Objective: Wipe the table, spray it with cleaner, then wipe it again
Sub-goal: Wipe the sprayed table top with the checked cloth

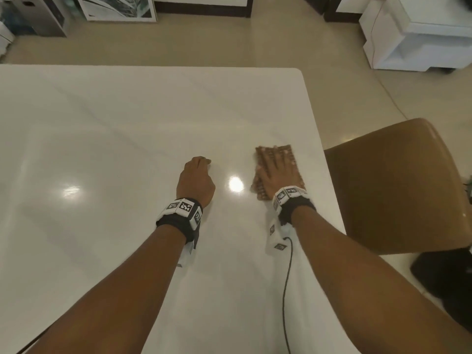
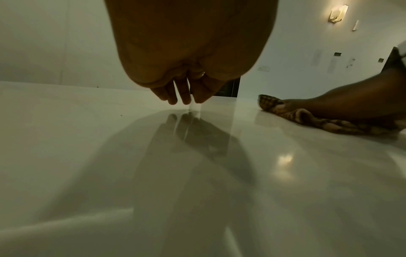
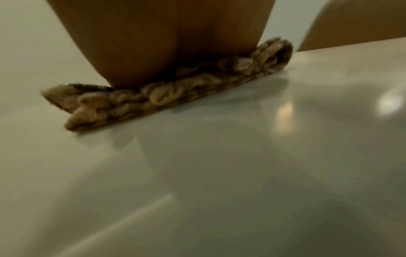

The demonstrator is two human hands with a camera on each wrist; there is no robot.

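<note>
A tan chair (image 1: 393,185) stands on the beige tiled floor (image 1: 229,42). Beyond the chair sits a white cabinet (image 1: 419,34); a lit wall lamp (image 2: 338,15) glows.

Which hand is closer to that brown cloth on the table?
The right hand: it lies flat on top of the brown cloth, pressing it to the table. The left hand rests apart on the bare tabletop to the cloth's left.

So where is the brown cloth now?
In the head view, the brown cloth lies flat under the right hand, near the table's right edge, beside the tan chair.
</note>
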